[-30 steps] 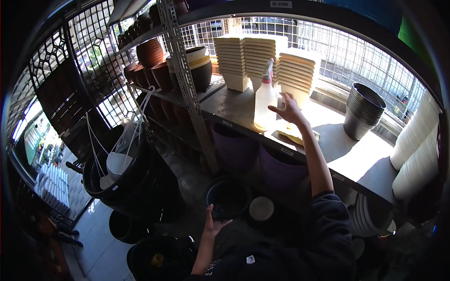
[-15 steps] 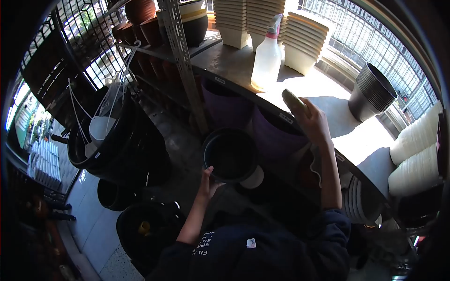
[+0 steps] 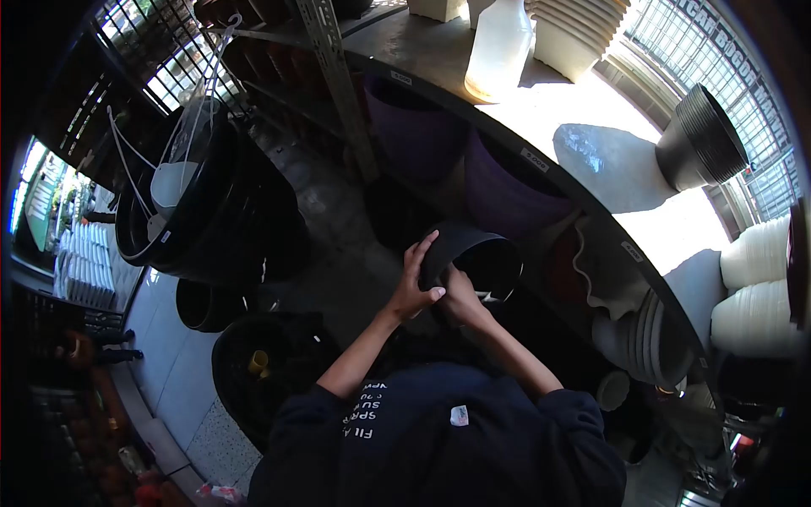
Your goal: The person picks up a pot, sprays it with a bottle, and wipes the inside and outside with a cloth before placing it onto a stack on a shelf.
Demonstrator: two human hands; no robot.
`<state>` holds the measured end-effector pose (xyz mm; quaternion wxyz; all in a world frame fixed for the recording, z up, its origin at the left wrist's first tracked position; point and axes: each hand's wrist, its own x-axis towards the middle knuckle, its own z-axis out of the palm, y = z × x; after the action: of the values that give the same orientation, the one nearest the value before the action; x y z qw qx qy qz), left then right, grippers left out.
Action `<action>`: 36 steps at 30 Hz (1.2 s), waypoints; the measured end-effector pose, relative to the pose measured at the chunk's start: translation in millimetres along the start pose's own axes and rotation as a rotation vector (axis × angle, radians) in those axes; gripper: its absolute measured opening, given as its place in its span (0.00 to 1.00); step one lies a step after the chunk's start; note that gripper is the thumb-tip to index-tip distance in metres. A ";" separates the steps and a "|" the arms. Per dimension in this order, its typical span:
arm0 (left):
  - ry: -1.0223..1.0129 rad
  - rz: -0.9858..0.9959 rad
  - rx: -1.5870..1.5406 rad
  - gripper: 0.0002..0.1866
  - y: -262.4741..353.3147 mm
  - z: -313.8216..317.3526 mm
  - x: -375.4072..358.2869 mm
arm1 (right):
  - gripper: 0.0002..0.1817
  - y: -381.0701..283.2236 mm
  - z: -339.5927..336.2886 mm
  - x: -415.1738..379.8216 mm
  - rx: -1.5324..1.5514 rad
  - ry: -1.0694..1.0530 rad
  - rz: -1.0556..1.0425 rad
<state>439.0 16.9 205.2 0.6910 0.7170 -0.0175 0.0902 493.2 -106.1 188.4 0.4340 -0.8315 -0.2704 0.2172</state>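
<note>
Left hand [image 3: 414,287] against black pot [image 3: 473,262]

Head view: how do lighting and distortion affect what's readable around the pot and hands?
Head view: strong fisheye bends the shelf; sunlight blows out its top near the spray bottle; the black pot, left hand and right hand sit in shade, dim but sharp; corners black.

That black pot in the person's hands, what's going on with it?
A person stands at a metal shelf in a pot shop, holding a black plastic pot tipped on its side. The left hand grips its outside, and the right hand is pressed against it near the rim. A spray bottle stands on the shelf above.
</note>
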 end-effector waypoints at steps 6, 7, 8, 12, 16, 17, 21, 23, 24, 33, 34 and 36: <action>0.094 0.075 -0.046 0.50 -6.3 4.2 3.3 | 0.19 -28.0 -18.9 -9.7 0.561 -0.054 0.108; 0.094 0.073 -0.021 0.50 -9.9 0.7 4.9 | 0.19 -30.4 -23.1 -11.8 0.603 -0.130 0.157; 0.094 0.070 0.005 0.49 -18.0 -6.2 5.7 | 0.20 -30.8 -28.1 -14.3 0.646 -0.206 0.206; 0.083 0.007 -0.208 0.47 -26.9 -24.9 9.4 | 0.21 -55.4 -49.7 -34.2 0.835 -0.333 0.316; 0.049 0.001 -0.275 0.48 -11.9 -34.5 5.1 | 0.20 -53.4 -59.7 -35.6 0.155 0.088 -0.064; 0.045 0.005 -0.261 0.49 -7.2 -34.7 3.9 | 0.20 -59.0 -65.6 -36.1 -0.431 0.290 -0.173; 0.073 0.076 -0.093 0.49 -3.2 -13.0 8.3 | 0.21 -4.5 -28.4 -14.9 -0.923 0.111 -0.018; 0.057 0.077 0.106 0.48 -16.8 1.9 7.2 | 0.22 6.6 -13.3 -14.1 -0.649 -0.105 0.007; 0.074 0.063 0.086 0.48 -21.4 6.0 4.3 | 0.22 3.6 -12.2 -13.3 -0.437 -0.125 0.040; 0.081 0.080 0.200 0.49 -37.9 10.0 10.3 | 0.22 -15.8 -5.5 -6.6 1.008 0.033 0.433; 0.083 0.108 0.233 0.49 -36.1 8.9 12.4 | 0.22 -12.4 -8.9 -7.1 1.023 0.015 0.428; 0.083 0.158 0.296 0.49 -33.0 5.7 13.8 | 0.21 -15.7 -24.7 -12.9 1.081 -0.082 0.524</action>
<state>458.1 14.0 174.6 0.5686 0.8031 -0.0316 0.1753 494.0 -121.8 216.2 0.7165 -0.5229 0.0760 0.4554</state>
